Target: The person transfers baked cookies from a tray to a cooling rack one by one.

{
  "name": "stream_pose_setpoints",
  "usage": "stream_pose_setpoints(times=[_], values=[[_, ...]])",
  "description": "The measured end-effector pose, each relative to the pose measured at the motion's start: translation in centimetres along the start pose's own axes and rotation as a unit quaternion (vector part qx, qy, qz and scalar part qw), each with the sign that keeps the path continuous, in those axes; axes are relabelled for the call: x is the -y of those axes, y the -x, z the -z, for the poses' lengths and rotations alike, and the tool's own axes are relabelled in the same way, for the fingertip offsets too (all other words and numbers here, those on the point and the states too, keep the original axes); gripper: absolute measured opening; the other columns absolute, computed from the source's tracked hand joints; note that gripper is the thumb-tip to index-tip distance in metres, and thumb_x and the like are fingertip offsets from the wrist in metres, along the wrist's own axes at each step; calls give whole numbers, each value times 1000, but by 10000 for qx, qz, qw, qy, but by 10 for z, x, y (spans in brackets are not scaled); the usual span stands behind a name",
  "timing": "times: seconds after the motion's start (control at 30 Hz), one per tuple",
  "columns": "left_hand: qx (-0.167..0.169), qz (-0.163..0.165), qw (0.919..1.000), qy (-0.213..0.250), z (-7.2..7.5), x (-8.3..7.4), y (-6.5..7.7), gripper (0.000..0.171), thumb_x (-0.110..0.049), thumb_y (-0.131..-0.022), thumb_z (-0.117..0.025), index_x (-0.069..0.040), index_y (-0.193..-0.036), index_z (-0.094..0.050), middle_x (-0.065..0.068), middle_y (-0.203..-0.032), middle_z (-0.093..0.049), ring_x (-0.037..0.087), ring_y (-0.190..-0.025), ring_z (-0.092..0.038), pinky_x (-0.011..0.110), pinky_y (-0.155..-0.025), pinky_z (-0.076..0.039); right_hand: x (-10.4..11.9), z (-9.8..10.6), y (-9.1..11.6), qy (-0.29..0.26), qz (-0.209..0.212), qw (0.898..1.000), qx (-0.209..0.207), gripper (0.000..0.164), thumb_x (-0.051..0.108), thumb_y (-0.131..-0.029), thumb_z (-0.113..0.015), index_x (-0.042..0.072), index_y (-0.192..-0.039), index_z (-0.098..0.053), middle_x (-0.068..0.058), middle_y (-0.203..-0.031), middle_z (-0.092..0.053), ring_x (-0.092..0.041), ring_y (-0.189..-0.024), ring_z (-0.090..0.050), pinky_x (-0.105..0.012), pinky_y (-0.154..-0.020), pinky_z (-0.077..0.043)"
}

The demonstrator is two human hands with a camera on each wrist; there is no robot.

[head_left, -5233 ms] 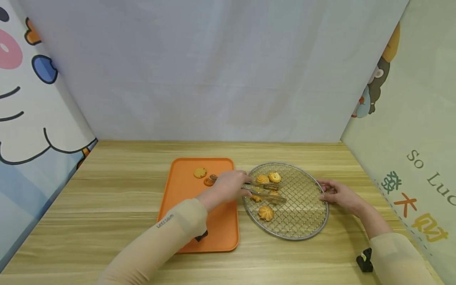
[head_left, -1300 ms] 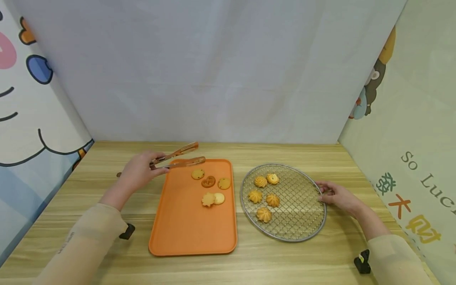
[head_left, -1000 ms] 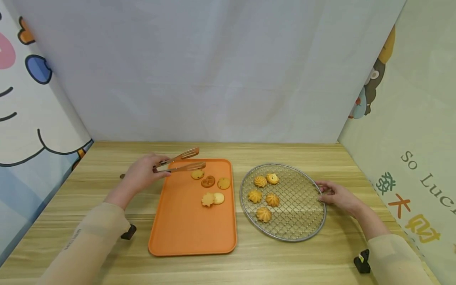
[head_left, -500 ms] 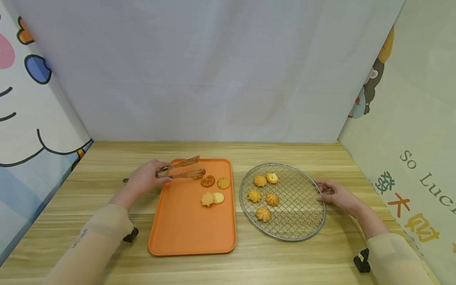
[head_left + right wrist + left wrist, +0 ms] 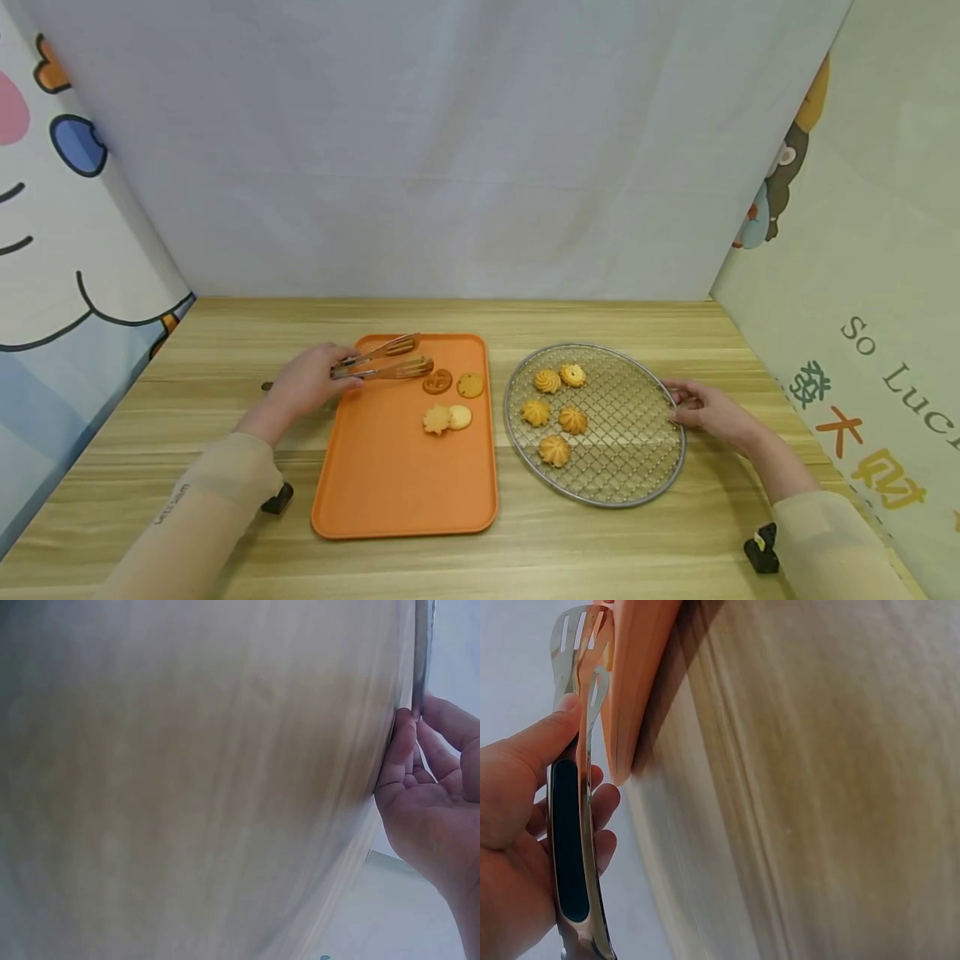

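In the head view my left hand (image 5: 309, 382) grips metal tongs (image 5: 378, 373) over the upper left of the orange tray (image 5: 405, 492). The tongs' slotted tips stand apart and cover the place of a round cookie, which is mostly hidden. Nearby on the tray lie a pretzel-shaped cookie (image 5: 437, 382), a round speckled cookie (image 5: 470, 385), a flower-shaped cookie (image 5: 437, 420) and a pale round cookie (image 5: 460, 417). The left wrist view shows the tongs' dark handle inlay (image 5: 570, 840). My right hand (image 5: 708, 410) pinches the rim of the round wire rack (image 5: 630, 450) at its right side.
Several piped cookies (image 5: 555, 451) sit on the left half of the rack. A narrow strip of wooden table (image 5: 501, 467) separates tray and rack. A grey cloth (image 5: 450, 167) hangs behind the table, with printed panels on both sides.
My left hand has carried the tongs from over the rack leftward to the tray, and over the last second lowered them towards the round cookie. My right hand stays on the rim.
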State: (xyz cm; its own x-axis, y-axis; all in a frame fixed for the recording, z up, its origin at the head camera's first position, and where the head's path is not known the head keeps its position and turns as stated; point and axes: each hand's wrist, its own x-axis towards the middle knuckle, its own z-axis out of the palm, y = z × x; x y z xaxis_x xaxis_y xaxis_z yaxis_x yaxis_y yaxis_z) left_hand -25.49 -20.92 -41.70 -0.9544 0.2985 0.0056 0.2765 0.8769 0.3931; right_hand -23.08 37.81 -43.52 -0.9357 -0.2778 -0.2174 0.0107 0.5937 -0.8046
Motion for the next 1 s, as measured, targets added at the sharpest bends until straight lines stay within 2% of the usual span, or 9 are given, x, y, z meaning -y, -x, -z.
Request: stream_pose_setpoints(times=[0.47, 1.0], values=[[-33, -58, 10000, -4, -6, 3, 0, 49, -30, -88, -68, -3, -128, -58, 22, -122, -59, 40, -107, -57, 54, -87, -46, 0, 0, 0, 59, 3, 10000, 28, 63, 9, -91, -62, -12, -141, -30, -25, -116, -45, -14, -91, -50, -20, -73, -48], [118, -1, 9999, 113, 1, -3, 1, 45, -27, -89, -67, -2, -126, -59, 22, -121, -59, 40, -108, -57, 54, -87, -46, -1, 0, -1, 56, -20, 10000, 19, 62, 9, -91, -62, -12, -141, -31, -25, -116, -45, -14, -91, -50, -19, -73, -48]])
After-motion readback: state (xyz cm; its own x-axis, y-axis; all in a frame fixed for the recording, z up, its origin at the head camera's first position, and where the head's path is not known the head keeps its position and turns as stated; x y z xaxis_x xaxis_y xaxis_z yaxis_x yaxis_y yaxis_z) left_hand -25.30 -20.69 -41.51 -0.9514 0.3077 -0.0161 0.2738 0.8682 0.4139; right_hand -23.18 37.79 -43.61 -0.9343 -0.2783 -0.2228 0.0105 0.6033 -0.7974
